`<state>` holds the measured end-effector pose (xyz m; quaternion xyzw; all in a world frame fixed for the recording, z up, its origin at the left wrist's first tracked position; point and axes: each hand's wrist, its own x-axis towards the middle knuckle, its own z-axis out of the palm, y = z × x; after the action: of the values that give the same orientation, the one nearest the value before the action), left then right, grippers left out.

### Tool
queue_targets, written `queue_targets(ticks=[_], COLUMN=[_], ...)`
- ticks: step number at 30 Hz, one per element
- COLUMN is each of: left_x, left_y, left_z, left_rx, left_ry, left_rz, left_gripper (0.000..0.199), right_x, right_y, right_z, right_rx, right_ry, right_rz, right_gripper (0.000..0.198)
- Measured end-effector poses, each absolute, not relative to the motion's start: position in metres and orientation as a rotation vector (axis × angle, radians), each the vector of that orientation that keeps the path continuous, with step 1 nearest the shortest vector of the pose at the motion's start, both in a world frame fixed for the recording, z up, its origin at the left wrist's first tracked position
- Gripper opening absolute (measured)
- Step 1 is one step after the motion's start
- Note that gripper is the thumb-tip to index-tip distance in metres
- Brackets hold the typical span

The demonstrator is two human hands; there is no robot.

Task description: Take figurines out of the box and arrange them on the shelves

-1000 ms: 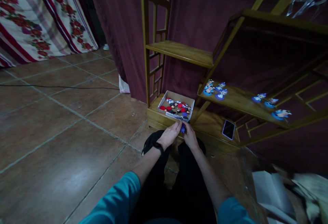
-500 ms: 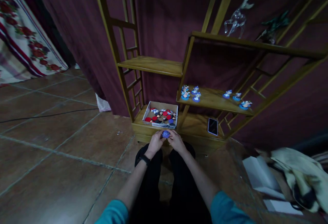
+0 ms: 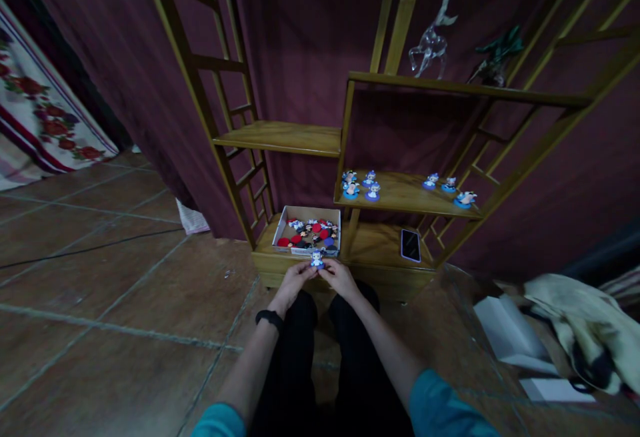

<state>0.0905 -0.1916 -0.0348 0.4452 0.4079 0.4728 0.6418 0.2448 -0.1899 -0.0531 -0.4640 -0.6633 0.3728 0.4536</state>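
Both my hands meet low in front of a wooden shelf unit. My left hand and my right hand together pinch a small blue-and-white figurine between their fingertips. Just beyond it sits a white cardboard box on the bottom shelf, filled with several small red, blue and dark figures. More blue figurines stand on the middle shelf, left, and three others further right. A dark band is on my left wrist.
A phone lies on the bottom shelf right of the box. A glass deer and a dark green ornament stand on the top shelf. White paper and crumpled cloth lie on the tiled floor, right. A cable crosses the floor, left.
My view has swung right and up, bringing the upper shelf and ornaments into sight. My hands stay together by the box; the blue piece between them now shows as an upright figurine.
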Motion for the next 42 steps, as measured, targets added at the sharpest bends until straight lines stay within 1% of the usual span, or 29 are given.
queue_targets(ticks=[4,10,19,34,42], left_x=[0.09,0.0886,0.0902,0.0919,0.0934], left_y=[-0.1927,-0.1932,-0.193,-0.1915,-0.1897], left_z=[-0.0328,-0.032,-0.0302,-0.0343,-0.0345], left_rx=[1.015,1.062,0.902,0.826,0.79], left_ry=[0.892,0.939,0.873,0.888,0.921], left_rz=[1.08,1.082,1.072,1.047,1.002], left_gripper=[0.031,0.032,0.034,0.023,0.032], right_x=[0.2448,0.2456,0.2462,0.2506,0.2507], right_y=[-0.1907,-0.1884,-0.1868,-0.1864,-0.1892], right_z=[-0.0504,-0.0521,-0.0523,-0.0513,-0.0491], right_rx=[-1.145,-1.148,-1.133,-1.16,-1.235], right_ry=[-1.65,-1.614,-1.57,-1.6,-1.589], right_rz=[0.886,0.888,0.907,0.773,0.77], right_gripper=[0.026,0.027,0.027,0.017,0.02])
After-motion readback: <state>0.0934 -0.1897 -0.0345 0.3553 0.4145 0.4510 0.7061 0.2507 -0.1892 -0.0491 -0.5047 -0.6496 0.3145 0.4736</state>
